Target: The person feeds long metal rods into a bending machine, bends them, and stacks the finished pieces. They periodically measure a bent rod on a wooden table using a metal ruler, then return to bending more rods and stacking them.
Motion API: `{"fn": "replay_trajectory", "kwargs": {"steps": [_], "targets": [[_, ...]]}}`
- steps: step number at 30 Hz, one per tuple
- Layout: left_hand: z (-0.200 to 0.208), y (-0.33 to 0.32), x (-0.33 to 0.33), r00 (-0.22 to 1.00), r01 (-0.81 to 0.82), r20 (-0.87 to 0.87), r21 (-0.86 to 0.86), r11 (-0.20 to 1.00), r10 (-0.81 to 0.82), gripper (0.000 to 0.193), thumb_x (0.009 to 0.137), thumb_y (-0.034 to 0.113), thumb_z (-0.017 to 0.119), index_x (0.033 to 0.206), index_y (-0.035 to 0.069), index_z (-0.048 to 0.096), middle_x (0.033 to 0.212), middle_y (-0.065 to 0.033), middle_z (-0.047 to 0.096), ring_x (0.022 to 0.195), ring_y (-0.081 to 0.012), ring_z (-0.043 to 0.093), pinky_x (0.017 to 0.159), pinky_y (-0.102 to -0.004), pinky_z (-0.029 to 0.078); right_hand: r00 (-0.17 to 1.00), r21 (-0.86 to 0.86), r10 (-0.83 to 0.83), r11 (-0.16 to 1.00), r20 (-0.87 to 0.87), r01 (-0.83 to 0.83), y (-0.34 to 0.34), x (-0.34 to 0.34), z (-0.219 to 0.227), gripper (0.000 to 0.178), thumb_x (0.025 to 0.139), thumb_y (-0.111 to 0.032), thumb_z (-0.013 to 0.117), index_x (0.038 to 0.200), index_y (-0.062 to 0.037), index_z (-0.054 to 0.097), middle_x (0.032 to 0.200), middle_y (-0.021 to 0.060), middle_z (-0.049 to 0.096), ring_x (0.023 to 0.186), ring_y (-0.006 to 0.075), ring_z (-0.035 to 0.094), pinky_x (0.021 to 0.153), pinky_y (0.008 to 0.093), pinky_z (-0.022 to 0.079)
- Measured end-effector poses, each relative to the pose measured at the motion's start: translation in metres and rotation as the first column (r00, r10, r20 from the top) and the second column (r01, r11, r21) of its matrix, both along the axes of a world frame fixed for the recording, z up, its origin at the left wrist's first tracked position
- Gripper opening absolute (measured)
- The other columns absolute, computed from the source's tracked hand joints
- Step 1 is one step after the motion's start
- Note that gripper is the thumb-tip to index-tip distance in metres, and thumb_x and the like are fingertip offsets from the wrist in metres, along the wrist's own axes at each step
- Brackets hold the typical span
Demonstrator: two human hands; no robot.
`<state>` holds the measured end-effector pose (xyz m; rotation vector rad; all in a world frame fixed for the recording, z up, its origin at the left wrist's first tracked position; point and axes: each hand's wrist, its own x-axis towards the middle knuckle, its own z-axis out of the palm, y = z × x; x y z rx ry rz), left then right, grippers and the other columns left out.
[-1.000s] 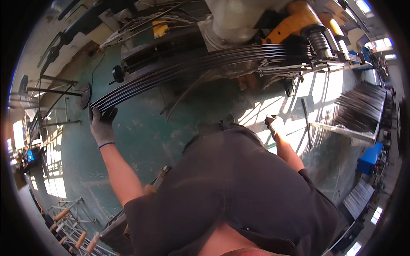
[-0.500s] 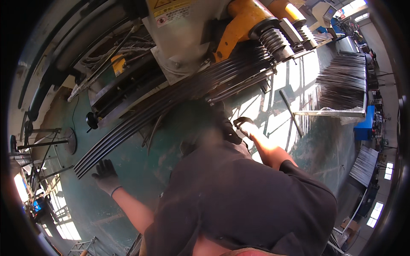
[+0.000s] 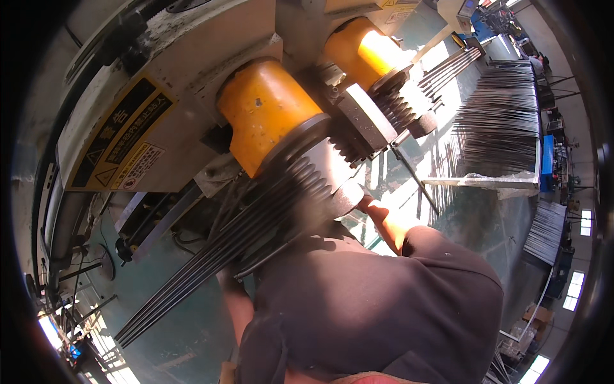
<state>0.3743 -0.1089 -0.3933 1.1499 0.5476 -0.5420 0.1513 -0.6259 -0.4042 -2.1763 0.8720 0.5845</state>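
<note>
Several long dark metal rods run in a bundle from the lower left up under the machine's ribbed roller. My left forearm reaches up to these rods, and they cover the hand, so its fingers cannot be seen. At the right, my right forearm stretches up to the lower end of the ribbed roller. Only a dark part of my right hand shows beside that roller's pale end; its fingers are hidden.
Two orange machine heads hang close in front of me, under a pale housing with a yellow and black warning label. A rack of many thin rods stands at the right. A round floor base is at the left.
My view has moved closer to the orange machine heads. My left hand, gloved and spread beside the rod ends before, has gone in behind the rods. My right hand now reaches the roller.
</note>
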Motion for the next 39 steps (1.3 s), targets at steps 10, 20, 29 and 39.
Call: {"fn": "replay_trajectory", "kwargs": {"steps": [10,20,29,39], "targets": [[0.034,-0.019,-0.003,0.929,0.22,0.226,0.298,0.929,-0.293,0.028,0.101,0.027,0.064,0.12,0.007,0.067,0.108,-0.0098,0.068,0.093,-0.0268,0.065,0.079,-0.0411,0.054,0.92,0.047,-0.376,0.923,-0.112,0.383,0.053,0.003,0.077,0.044,0.094,-0.039,0.073,0.119,-0.0037,0.078,0.12,0.0204,0.077,0.116,0.0336,0.072,0.101,0.0423,0.054],[0.076,-0.013,-0.06,0.937,0.348,-0.106,0.187,0.919,-0.333,0.017,0.094,0.016,0.071,0.105,0.003,0.07,0.089,-0.0085,0.07,0.074,-0.0242,0.069,0.066,-0.0374,0.057,0.948,-0.058,0.043,0.996,-0.315,-0.065,0.143,-0.129,0.108,0.046,0.103,-0.048,0.051,0.113,-0.0132,0.08,0.118,0.0163,0.076,0.115,0.0308,0.07,0.094,0.0497,0.054],[0.024,0.04,-0.038,0.965,0.247,-0.096,0.001,0.969,-0.245,0.009,0.094,0.013,0.07,0.096,0.006,0.068,0.082,-0.008,0.067,0.07,-0.0251,0.066,0.062,-0.0395,0.054,0.977,-0.087,-0.054,0.996,-0.207,0.037,0.156,-0.189,0.043,0.037,0.101,-0.042,0.054,0.105,-0.0162,0.081,0.113,0.01,0.078,0.111,0.0287,0.07,0.097,0.0574,0.052],[0.064,0.055,0.009,0.734,0.314,0.496,0.358,0.879,-0.464,0.033,0.101,0.031,0.06,0.119,0.005,0.069,0.112,-0.0159,0.072,0.107,-0.0313,0.066,0.095,-0.0418,0.052,0.818,-0.062,-0.467,0.855,0.337,0.514,0.099,-0.073,0.058,0.035,0.095,-0.031,0.071,0.114,-0.0024,0.077,0.104,0.0181,0.078,0.096,0.0243,0.074,0.089,0.0388,0.055]]}}
